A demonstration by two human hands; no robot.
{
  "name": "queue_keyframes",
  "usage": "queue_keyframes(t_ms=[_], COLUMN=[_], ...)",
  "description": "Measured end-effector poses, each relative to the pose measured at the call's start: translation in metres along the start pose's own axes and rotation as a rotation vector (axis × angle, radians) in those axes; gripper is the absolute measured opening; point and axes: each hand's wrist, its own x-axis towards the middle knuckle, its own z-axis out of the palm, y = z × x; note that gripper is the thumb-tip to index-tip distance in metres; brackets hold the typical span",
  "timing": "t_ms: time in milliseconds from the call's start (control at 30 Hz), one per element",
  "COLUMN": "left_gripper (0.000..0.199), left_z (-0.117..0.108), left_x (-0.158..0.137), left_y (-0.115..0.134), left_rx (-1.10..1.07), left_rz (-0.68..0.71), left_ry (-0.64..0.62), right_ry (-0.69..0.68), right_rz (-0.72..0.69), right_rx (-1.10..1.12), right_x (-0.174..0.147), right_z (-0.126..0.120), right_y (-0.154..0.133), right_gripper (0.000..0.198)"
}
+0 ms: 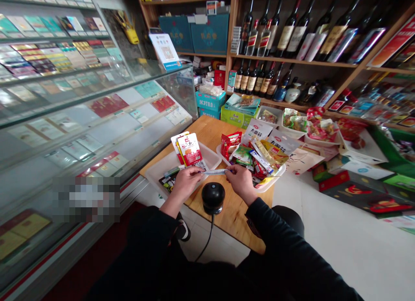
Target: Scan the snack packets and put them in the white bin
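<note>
Head camera: A slim, pale packet is stretched level between two bare hands above a wooden table, the left hand pinching one end between thumb and fingers and the right hand pinching the other. Just below it, nearer the wearer, stands a black, round-topped device with a cord trailing off the table's near edge. Beyond the left hand, a white tray holds upright red-and-white packs and dark packets; beyond the right, a second tray is heaped with colorful snack packets. A glass display case lines the left, while dark bottles fill wooden shelves behind.
</note>
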Motion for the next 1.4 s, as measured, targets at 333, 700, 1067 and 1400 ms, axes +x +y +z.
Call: queue_keyframes(t_ms=[333,700,1067,1400], left_gripper=[0.024,0.022,0.020,0.020], left_z=[0.002,0.010,0.006,0.005], left_x=[0.013,0.019,0.021,0.018], left_y=[-0.022,-0.018,-0.020,-0.004], left_rx=[0.362,0.373,0.365,0.306], left_rz=[0.163,0.297,0.269,0.242], left_ry=[-0.141,-0.261,-0.279,-0.234], right_ry=[-0.061,-0.103,-0.150,-0.086], right_rz=[-0.001,0.075,-0.084,-0.047], right_rx=[-0.239,-0.206,-0.205,-0.139], right_x=[0.006,0.007,0.001,-0.003], right_z=[-0.004,-0.017,-0.015,-0.025], right_y=[0.022,0.035,0.038,0.025], right_gripper=[0.023,0.023,0.022,0.021])
